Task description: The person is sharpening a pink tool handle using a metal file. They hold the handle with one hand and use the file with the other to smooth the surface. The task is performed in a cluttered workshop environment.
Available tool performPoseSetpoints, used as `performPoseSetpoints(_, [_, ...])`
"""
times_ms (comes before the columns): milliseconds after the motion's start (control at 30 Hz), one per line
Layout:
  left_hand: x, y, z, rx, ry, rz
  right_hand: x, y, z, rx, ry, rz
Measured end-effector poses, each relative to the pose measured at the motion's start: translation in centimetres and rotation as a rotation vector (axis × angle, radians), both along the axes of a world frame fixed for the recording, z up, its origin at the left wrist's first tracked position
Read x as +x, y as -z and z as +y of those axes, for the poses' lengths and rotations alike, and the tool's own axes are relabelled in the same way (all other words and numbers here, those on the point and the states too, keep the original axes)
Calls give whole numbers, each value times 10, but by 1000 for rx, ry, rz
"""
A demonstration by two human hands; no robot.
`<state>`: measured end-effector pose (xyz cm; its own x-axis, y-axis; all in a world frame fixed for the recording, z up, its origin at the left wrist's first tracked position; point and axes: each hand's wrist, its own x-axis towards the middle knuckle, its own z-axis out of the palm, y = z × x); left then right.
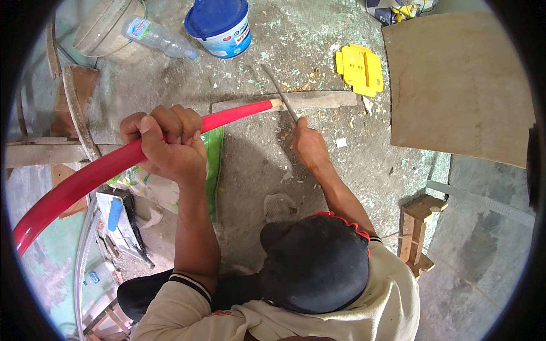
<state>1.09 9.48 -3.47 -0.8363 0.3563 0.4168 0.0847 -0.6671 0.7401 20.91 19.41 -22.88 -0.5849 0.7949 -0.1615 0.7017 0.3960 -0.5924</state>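
1. Nearest me, at the bottom, is my dark cap (318, 264); to its right stands a small wooden stool (418, 227).
2. Left of my forearm lies a green-and-white sack (213, 165) on the floor (250, 165).
3. My left hand (168, 139) is wrapped firmly round the red pole (236, 115), which runs from the near left edge up toward the middle of the scene.
4. My right hand (309, 146), at the middle, is closed round the near end of a long metal blade (278, 85); its grip is hidden in my fist.
5. The pole's far end has a narrow, pale, bare tip (276, 103), just beside the blade. I can't tell whether they touch.
6. As I judge it, the shaping has been done only at this tip; the rest I can see is red and smooth. How much trimming is left there, I can't tell.
7. Behind the tip a flat wooden strip (333, 100) lies across the floor, with pale scraps scattered round it.
8. Farther right is a yellow plastic piece (362, 70); far left, a blue-lidded bucket (219, 37) and a clear bottle (162, 40).
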Motion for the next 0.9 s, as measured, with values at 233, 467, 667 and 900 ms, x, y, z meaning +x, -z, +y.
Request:
performPoseSetpoints(233, [-3,2,1,12,14,-6,-1,-11,0,-37,7,-8])
performPoseSetpoints(467, [-5,3,-2,28,44,12,0,-24,-4,-67,17,41])
performPoseSetpoints(667, [-2,0,-6,4,62,46,-4,-8,23,-32,24,-61])
performPoseSetpoints(900, [-8,4,-8,0,152,24,2,4,11,-30,7,-74])
